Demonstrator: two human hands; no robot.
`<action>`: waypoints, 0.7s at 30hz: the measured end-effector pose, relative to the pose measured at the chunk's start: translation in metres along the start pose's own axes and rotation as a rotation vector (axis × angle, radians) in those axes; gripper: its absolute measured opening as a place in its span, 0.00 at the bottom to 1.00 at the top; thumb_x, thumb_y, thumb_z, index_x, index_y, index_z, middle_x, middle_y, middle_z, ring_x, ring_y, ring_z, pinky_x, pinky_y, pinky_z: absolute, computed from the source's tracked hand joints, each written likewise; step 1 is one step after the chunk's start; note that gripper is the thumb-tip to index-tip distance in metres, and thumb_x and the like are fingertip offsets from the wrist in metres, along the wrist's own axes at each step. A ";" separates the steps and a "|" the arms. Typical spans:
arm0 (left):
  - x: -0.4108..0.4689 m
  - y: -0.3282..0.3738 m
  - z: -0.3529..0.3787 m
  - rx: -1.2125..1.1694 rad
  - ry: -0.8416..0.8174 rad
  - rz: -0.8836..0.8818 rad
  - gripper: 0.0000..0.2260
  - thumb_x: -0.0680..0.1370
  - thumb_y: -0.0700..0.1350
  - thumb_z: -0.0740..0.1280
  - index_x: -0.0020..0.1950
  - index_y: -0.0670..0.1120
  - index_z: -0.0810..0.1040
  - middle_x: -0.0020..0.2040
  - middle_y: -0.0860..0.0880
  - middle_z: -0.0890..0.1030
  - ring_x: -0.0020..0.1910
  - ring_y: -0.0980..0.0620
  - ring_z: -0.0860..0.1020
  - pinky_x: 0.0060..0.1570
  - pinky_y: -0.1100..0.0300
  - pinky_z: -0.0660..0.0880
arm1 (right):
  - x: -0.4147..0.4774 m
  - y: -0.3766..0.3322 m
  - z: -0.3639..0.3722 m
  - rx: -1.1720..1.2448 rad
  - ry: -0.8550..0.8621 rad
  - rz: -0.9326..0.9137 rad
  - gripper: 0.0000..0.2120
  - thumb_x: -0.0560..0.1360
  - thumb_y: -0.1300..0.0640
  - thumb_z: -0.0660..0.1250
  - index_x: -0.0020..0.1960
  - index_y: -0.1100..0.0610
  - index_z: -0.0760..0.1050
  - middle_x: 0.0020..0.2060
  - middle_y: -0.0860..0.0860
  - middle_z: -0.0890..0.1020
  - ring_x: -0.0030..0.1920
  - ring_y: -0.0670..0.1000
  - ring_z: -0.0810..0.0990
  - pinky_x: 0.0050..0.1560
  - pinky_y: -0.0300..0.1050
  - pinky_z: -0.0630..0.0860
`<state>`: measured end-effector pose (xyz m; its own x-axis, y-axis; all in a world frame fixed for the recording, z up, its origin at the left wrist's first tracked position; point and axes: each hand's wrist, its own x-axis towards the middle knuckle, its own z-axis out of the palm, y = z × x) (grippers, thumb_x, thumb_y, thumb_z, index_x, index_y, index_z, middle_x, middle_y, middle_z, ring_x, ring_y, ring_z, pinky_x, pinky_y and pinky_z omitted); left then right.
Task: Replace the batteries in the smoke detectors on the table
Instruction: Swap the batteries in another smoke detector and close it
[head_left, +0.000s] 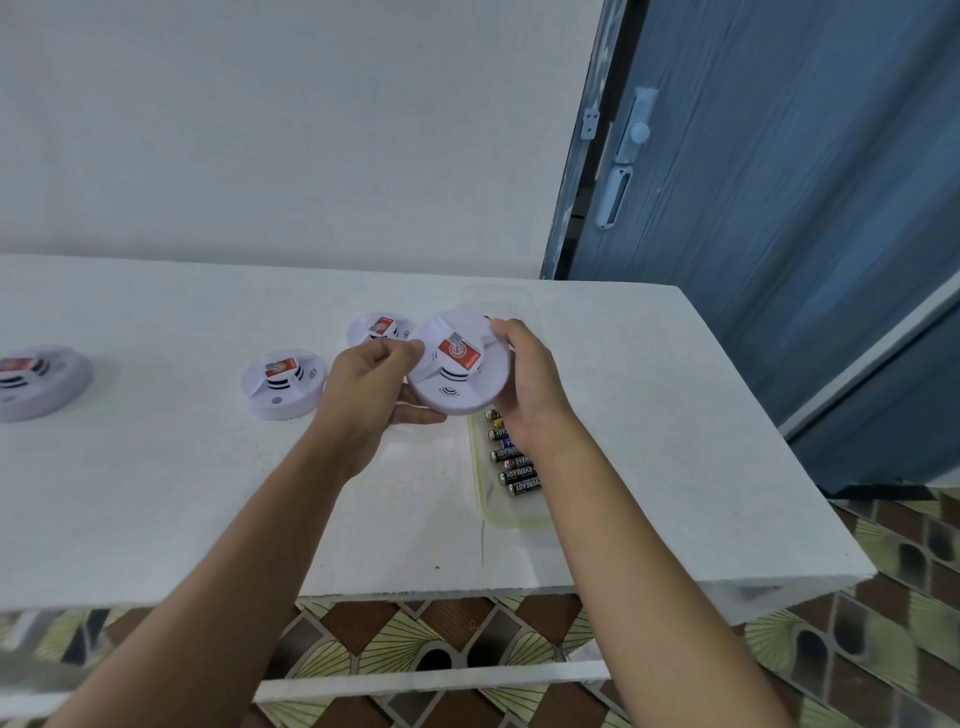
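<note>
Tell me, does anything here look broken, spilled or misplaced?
Nothing stands out. Three smoke detectors sit flat on the table, batteries lie in a row in the clear tray, and the fourth detector tilts only because the left hand and right hand hold it.

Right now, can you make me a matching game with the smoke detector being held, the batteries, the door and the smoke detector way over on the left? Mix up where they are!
Things:
1. held smoke detector
2. batteries
3. door
4. leftmost smoke detector

Places:
A. lying in the clear tray
B. blue, past the right side of the table
C. flat on the table, cut off by the picture's edge
D. gripped by the left hand and right hand, tilted

Pairs: 1-D, 2-A, 3-B, 4-C.
</note>
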<state>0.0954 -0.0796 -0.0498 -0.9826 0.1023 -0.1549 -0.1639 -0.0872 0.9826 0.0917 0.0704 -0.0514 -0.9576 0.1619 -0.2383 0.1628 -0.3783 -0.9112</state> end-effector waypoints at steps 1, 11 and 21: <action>0.000 0.000 0.001 -0.019 0.009 -0.002 0.12 0.81 0.45 0.63 0.56 0.36 0.78 0.48 0.40 0.85 0.40 0.41 0.84 0.36 0.52 0.82 | 0.000 0.000 0.000 0.015 0.003 0.002 0.22 0.68 0.49 0.67 0.58 0.59 0.81 0.50 0.56 0.83 0.50 0.53 0.80 0.50 0.48 0.72; 0.001 -0.003 0.002 -0.061 0.039 -0.011 0.13 0.81 0.44 0.63 0.57 0.34 0.76 0.50 0.39 0.84 0.43 0.38 0.83 0.36 0.50 0.82 | 0.000 0.003 -0.004 0.041 -0.012 0.006 0.06 0.79 0.57 0.63 0.50 0.56 0.79 0.45 0.54 0.82 0.46 0.51 0.79 0.41 0.42 0.72; -0.001 0.000 0.001 -0.059 0.038 -0.013 0.08 0.81 0.45 0.64 0.52 0.41 0.79 0.49 0.42 0.85 0.44 0.39 0.84 0.38 0.49 0.83 | -0.002 0.002 -0.002 0.037 -0.009 -0.005 0.08 0.79 0.57 0.63 0.44 0.54 0.78 0.39 0.50 0.82 0.40 0.48 0.79 0.39 0.41 0.72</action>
<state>0.0962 -0.0790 -0.0499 -0.9827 0.0666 -0.1727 -0.1807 -0.1443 0.9729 0.0943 0.0710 -0.0530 -0.9605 0.1561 -0.2306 0.1491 -0.4111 -0.8993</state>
